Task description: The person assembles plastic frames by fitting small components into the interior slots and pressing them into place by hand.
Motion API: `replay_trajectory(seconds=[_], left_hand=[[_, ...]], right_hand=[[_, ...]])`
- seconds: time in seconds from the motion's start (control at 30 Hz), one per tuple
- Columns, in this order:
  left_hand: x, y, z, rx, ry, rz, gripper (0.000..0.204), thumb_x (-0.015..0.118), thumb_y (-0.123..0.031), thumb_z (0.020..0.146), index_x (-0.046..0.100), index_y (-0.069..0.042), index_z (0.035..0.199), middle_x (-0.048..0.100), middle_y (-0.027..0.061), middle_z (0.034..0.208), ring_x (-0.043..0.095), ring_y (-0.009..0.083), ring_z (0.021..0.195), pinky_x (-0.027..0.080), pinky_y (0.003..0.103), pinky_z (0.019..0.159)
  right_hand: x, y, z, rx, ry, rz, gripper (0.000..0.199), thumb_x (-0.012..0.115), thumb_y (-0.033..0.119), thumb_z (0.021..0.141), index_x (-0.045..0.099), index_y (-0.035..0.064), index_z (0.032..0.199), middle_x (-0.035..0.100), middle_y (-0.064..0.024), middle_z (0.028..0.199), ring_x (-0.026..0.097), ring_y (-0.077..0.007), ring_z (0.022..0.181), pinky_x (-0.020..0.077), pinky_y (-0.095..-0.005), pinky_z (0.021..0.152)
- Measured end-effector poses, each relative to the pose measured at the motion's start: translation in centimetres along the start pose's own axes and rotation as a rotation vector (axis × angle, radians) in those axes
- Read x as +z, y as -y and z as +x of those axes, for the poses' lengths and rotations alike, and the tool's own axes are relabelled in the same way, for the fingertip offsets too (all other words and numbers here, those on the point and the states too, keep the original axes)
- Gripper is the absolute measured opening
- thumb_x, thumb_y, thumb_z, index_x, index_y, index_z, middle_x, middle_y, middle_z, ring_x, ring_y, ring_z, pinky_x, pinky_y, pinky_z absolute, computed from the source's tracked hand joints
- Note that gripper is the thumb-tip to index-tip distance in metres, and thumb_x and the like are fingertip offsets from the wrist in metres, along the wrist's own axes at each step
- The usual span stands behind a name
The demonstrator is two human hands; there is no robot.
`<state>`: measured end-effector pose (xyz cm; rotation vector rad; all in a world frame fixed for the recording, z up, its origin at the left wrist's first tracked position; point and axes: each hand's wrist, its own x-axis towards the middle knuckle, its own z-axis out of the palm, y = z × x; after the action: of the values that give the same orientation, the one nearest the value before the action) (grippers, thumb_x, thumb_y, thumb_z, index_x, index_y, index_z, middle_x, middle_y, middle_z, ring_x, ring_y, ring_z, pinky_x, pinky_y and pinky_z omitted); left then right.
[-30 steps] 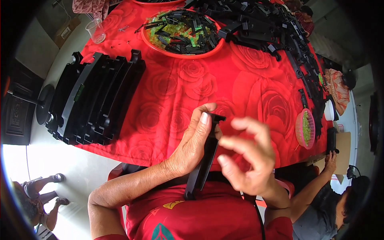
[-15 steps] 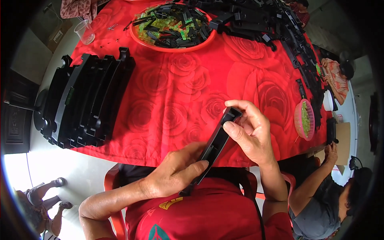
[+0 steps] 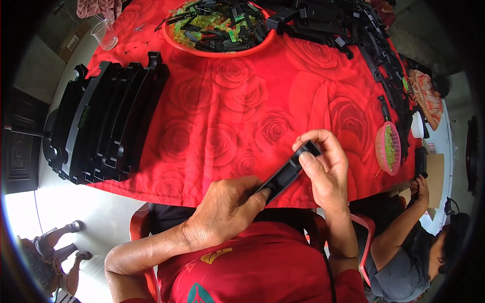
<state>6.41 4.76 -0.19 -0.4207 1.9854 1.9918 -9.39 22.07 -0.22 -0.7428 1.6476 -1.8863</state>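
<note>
A long black plastic part [image 3: 286, 174], hollow along its length, is held slantwise over the table's near edge. My left hand [image 3: 227, 209] grips its lower portion, thumb on top. At its upper end my right hand [image 3: 326, 169] pinches it between thumb and fingers. The part's lowest end is hidden behind my left hand and wrist. To the left, a row of similar long black plastic parts [image 3: 113, 118] lies side by side on the red rose-patterned tablecloth [image 3: 222, 136].
An orange-red basin [image 3: 217, 53] at the far side holds small black and yellow-green pieces. More black parts [image 3: 323, 25] are heaped at the far right. A pink basket [image 3: 380, 149] of green pieces sits near the right edge. A clear cup [image 3: 105, 35] stands far left. A co-worker [image 3: 404, 262] sits at right.
Both hands have shifted slightly right with the black part, which now leans more to the right. My view has also shifted a little.
</note>
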Motion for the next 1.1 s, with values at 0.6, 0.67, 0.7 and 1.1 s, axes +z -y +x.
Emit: replay_trajectory(seconds=[0.6, 0.67, 0.7, 1.1], left_hand=[[-0.2, -1.7, -1.7, -0.090, 0.085, 0.010, 0.025, 0.052, -0.014, 0.111, 0.069, 0.003, 0.119, 0.062, 0.0026, 0.071, 0.056, 0.0060, 0.059, 0.047, 0.028, 0.054], [-0.2, -2.0, -1.9, -0.054, 0.090, 0.012, 0.025, 0.052, -0.013, 0.111, 0.069, 0.003, 0.118, 0.061, 0.0017, 0.067, 0.054, 0.0051, 0.054, 0.045, 0.028, 0.050], [-0.2, -2.2, -2.0, -0.020, 0.069, 0.012, 0.023, 0.053, -0.013, 0.110, 0.070, 0.003, 0.118, 0.060, 0.0010, 0.066, 0.054, 0.0047, 0.053, 0.044, 0.028, 0.049], [-0.6, -1.3, -1.2, 0.145, -0.011, 0.128, 0.026, 0.063, -0.015, 0.106, 0.070, 0.003, 0.123, 0.067, 0.0092, 0.077, 0.064, 0.0119, 0.070, 0.051, 0.032, 0.062]], right_hand=[[-1.0, -0.5, -4.0, -0.223, 0.010, -0.103, 0.042, 0.082, -0.005, 0.087, 0.057, -0.0010, 0.120, 0.065, -0.0149, 0.111, 0.069, -0.0185, 0.096, 0.0584, -0.0328, 0.088], [-0.9, 0.0, -4.4, -0.273, 0.000, -0.137, 0.042, 0.082, -0.007, 0.086, 0.056, -0.0010, 0.119, 0.064, -0.0161, 0.110, 0.069, -0.0203, 0.095, 0.0615, -0.0368, 0.086], [-0.7, 0.2, -4.6, -0.277, -0.009, -0.109, 0.042, 0.082, -0.008, 0.086, 0.056, -0.0010, 0.118, 0.064, -0.0162, 0.108, 0.069, -0.0212, 0.095, 0.0639, -0.0403, 0.086], [-1.7, -0.7, -4.3, -0.256, -0.042, -0.107, 0.040, 0.080, -0.007, 0.088, 0.056, -0.0016, 0.119, 0.066, -0.0167, 0.111, 0.068, -0.0187, 0.099, 0.0624, -0.0395, 0.091]])
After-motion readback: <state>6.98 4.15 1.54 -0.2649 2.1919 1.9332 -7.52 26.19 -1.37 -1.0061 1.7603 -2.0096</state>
